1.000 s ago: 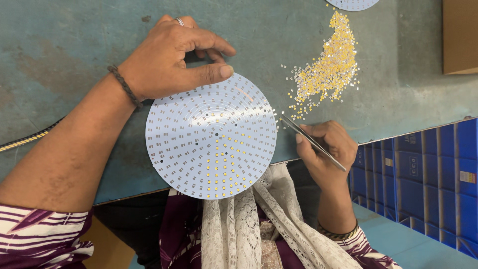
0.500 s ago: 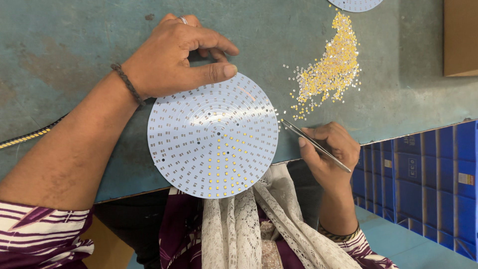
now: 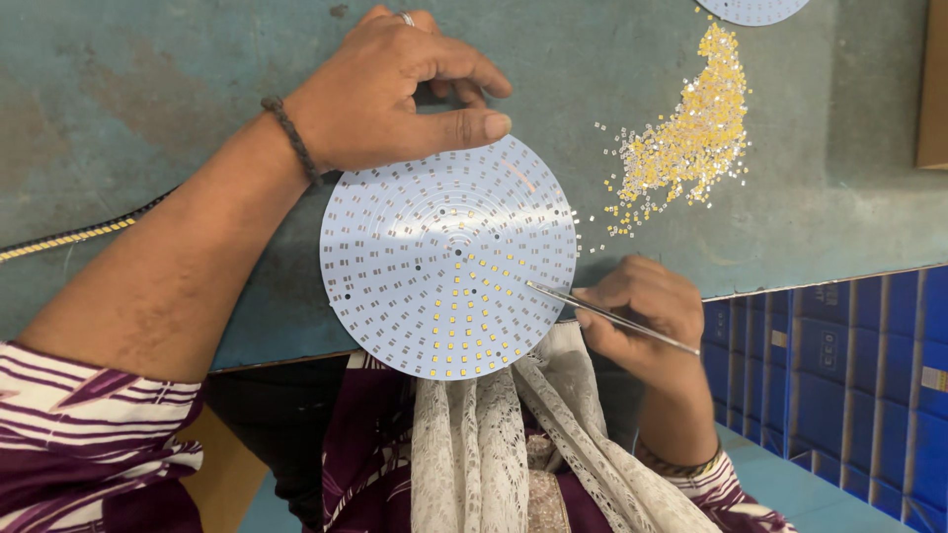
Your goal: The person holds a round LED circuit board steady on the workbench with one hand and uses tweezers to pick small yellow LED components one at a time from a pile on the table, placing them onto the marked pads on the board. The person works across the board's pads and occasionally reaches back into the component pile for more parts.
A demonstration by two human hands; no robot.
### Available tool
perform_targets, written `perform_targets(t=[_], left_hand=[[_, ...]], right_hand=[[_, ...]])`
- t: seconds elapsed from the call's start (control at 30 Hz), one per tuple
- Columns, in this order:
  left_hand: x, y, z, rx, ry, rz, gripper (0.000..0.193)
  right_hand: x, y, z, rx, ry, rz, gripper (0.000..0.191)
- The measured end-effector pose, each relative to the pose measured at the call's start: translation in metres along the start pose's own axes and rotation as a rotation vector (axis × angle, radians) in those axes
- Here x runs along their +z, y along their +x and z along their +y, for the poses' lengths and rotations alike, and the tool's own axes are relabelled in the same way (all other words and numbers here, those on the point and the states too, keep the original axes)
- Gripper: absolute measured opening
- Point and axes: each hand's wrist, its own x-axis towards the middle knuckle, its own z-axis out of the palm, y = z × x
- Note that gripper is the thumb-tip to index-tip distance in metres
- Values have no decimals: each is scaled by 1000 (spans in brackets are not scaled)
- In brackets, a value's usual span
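The left hand [image 3: 390,89] pinches the far rim of a round white LED circuit board [image 3: 449,257], thumb pressed flat on top, fingers curled behind. The board overhangs the near edge of the worn teal table [image 3: 148,89], bare to its left. The right hand [image 3: 642,311] pinches metal tweezers [image 3: 607,314], tips on the board. Beyond lies a heap of yellow LED chips [image 3: 691,133]; stacked blue bins [image 3: 849,365] stand lower right.

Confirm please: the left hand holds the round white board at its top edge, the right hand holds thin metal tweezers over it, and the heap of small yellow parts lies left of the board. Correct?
Not quite. The head view shows the heap of small yellow parts to the right of the round white board, not left. The left hand does hold its top edge, and the right hand holds the tweezers over it.
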Motion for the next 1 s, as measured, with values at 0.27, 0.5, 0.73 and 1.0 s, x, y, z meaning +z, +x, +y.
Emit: perform_targets(t=[0.27, 0.5, 0.73, 1.0], left_hand=[[1, -9, -3, 50, 36, 33, 44], [1, -1, 6, -48, -11, -19, 46], [2, 8, 12, -59, -32, -12, 46], [11, 15, 15, -42, -7, -22, 49]], right_hand=[[9, 12, -6, -7, -1, -79, 16], [-7, -9, 13, 165, -3, 186, 15], [-31, -24, 36, 396, -325, 537, 10], [-40, -38, 32, 162, -127, 346, 15]])
